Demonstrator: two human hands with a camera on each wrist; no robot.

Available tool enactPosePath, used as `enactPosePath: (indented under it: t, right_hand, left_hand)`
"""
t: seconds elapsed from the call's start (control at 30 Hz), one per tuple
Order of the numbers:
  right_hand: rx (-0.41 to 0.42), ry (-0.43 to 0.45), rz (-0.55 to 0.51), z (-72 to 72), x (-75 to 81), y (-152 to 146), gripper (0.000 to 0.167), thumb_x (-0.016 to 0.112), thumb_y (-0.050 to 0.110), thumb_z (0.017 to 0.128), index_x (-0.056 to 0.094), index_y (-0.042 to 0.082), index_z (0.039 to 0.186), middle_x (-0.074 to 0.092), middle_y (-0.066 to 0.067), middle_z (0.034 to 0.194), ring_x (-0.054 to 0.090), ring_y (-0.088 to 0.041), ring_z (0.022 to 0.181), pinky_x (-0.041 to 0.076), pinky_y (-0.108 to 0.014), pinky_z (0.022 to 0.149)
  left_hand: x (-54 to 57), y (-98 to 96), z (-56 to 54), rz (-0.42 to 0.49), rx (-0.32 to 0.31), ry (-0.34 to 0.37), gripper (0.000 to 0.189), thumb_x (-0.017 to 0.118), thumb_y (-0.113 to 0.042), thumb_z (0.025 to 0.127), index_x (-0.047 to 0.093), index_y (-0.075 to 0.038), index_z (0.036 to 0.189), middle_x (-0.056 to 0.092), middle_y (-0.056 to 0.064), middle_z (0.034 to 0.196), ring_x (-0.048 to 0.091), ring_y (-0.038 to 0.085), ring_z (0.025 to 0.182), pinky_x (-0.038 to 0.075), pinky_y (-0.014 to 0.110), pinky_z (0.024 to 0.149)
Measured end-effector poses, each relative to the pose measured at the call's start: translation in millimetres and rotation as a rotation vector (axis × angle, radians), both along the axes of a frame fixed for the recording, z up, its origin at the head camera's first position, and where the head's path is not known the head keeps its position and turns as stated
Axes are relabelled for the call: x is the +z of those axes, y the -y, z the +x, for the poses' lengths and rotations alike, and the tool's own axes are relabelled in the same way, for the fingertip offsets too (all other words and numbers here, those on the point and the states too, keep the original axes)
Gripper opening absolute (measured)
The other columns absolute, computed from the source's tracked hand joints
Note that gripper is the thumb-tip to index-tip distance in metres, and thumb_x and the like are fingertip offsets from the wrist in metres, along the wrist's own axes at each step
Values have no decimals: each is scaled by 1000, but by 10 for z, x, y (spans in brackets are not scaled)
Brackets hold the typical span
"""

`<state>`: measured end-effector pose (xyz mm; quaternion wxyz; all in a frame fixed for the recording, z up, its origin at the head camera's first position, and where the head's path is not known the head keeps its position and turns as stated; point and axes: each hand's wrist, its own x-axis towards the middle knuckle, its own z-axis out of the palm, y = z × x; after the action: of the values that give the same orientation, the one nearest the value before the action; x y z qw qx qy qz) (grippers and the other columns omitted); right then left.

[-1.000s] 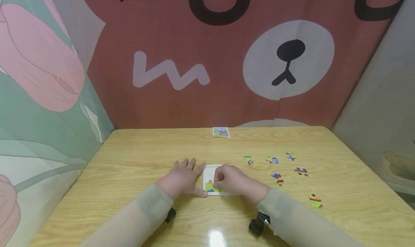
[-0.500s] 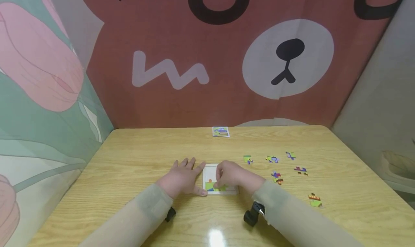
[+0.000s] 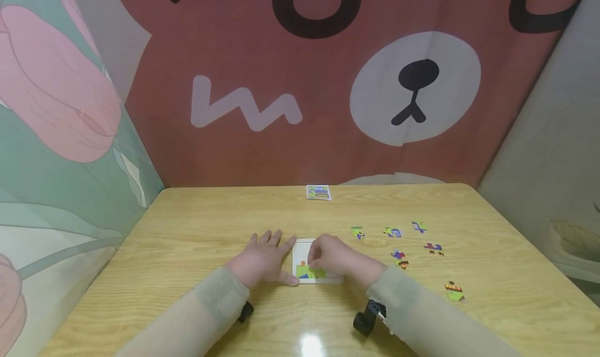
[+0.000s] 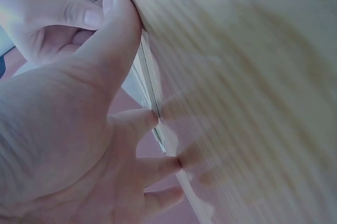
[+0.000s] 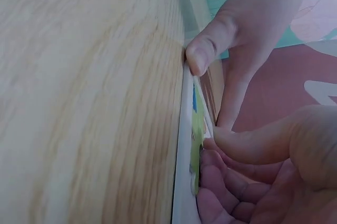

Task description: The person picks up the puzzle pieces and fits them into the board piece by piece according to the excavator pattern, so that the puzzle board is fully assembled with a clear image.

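The right hand (image 3: 334,256) has slid slightly left, fingers curled, pinching a thin, light puzzle piece (image 3: 313,272) by its edges; flat left hand (image 3: 264,258) steadies the puzzle tray (image 3: 300,248), centre frame.

Light wood table (image 3: 197,226); brown bear-face backdrop (image 3: 328,86) behind; tulip-print panel (image 3: 56,117) left; grey wall (image 3: 553,127) right.

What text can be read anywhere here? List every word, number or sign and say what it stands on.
No readable text in any view.
Small card at the table's far edge: colourful print, too small to read.
Loose puzzle pieces: coloured shapes only.
Backdrop: a drawn bear face and a white zigzag mark, no letters.
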<state>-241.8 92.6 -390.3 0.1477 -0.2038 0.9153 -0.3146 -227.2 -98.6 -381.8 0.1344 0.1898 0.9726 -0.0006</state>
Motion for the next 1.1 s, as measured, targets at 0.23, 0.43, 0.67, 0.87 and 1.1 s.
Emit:
enactPosePath:
  t: [0.23, 0.43, 0.67, 0.87, 1.1]
  right_hand:
    - [2, -8, -29, 21, 22, 33, 10, 71, -1, 87, 72, 8, 81, 65, 4, 77, 58, -12, 77, 50, -39, 83]
    - [20, 16, -61, 34, 36, 23, 9, 69, 0, 90, 73, 7, 85, 67, 2, 80, 59, -13, 79, 51, -41, 83]
    - [7, 13, -93, 39, 82, -69, 13, 65, 1, 93, 75, 8, 89, 68, 2, 87, 59, -13, 83, 51, -39, 81]
    - [-46, -51, -138, 61, 282, -395, 12, 63, 1, 94, 74, 7, 94, 67, 0, 90, 58, -15, 83, 50, -35, 76]
    - [-11, -102, -127, 104, 466, -1247, 8, 64, 2, 94, 69, 6, 99, 64, -6, 92, 57, -18, 82, 51, -34, 70]
  left_hand:
    - [4, 5, 5, 3, 6, 4, 102, 64, -72, 77, 28, -22, 158, 25, 17, 159, 21, 40, 145, 18, 61, 114]
    - [-3, 3, -9, -1, 11, 13, 102, 63, -72, 77, 27, -23, 158, 24, 17, 160, 21, 39, 145, 17, 61, 114]
    - [4, -14, -11, -7, 11, 16, 102, 63, -73, 77, 27, -23, 158, 24, 17, 160, 21, 39, 145, 16, 61, 114]
    - [14, -31, -5, -1, 12, 22, 102, 63, -72, 77, 26, -23, 158, 22, 16, 160, 19, 39, 146, 14, 60, 115]
    - [28, -23, 16, -6, 18, 32, 102, 64, -71, 77, 25, -22, 159, 21, 16, 161, 16, 39, 147, 12, 59, 115]
